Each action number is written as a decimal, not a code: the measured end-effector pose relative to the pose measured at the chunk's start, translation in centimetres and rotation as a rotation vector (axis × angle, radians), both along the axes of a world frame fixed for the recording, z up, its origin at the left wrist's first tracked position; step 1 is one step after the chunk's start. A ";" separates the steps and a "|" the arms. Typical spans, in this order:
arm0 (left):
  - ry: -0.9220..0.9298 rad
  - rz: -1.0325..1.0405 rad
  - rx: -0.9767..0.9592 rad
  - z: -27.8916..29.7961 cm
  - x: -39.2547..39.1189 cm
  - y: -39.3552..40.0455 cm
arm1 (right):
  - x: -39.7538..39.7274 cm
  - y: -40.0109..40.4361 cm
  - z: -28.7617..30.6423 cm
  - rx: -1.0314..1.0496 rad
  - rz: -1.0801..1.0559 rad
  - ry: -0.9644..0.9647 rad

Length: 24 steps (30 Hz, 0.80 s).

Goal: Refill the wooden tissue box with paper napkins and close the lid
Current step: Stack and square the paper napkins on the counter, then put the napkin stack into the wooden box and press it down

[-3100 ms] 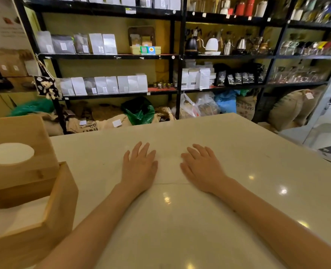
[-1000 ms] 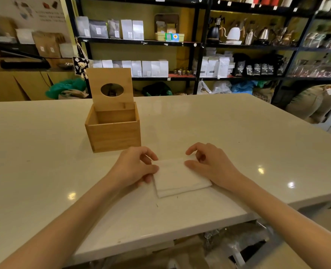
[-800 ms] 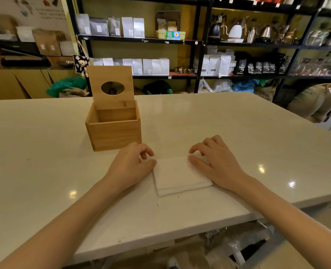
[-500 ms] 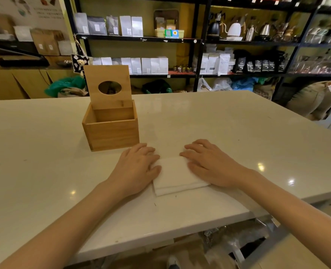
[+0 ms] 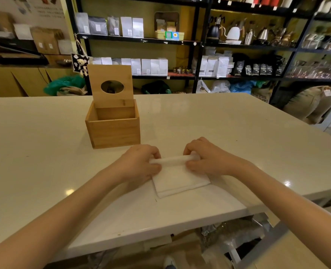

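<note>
While the left hand (image 5: 141, 164) and right hand (image 5: 205, 159) pinch the napkin stack's (image 5: 180, 179) far edge on the desk (image 5: 44, 152) near the open wooden tissue box (image 5: 113, 131), it looks soft, light, floppy, best gripped across both ends.

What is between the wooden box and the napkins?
Only bare table between the wooden box and the napkins, seen in the head view.

Both hands (image 5: 141, 164) now curled, napkins' (image 5: 177, 176) far edge up.
</note>
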<state>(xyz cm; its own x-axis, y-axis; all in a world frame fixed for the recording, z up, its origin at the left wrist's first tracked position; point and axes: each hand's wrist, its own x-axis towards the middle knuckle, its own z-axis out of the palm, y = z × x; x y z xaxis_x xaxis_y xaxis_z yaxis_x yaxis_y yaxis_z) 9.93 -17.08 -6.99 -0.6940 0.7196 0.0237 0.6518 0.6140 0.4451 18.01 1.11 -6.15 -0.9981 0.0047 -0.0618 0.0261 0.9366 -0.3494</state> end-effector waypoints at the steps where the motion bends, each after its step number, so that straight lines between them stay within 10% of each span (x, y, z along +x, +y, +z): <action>1: -0.028 0.006 0.028 0.2 0.0 -0.2 | 0.1 -0.1 0.3 -0.027 -0.001 0.011; 15: -0.377 0.259 0.530 4.7 -2.5 -5.2 | -3.5 -2.5 4.4 -0.715 -0.191 0.035; 24: -0.534 0.423 0.695 8.4 -7.2 -8.0 | -10.1 -4.1 7.5 -0.793 -0.068 0.125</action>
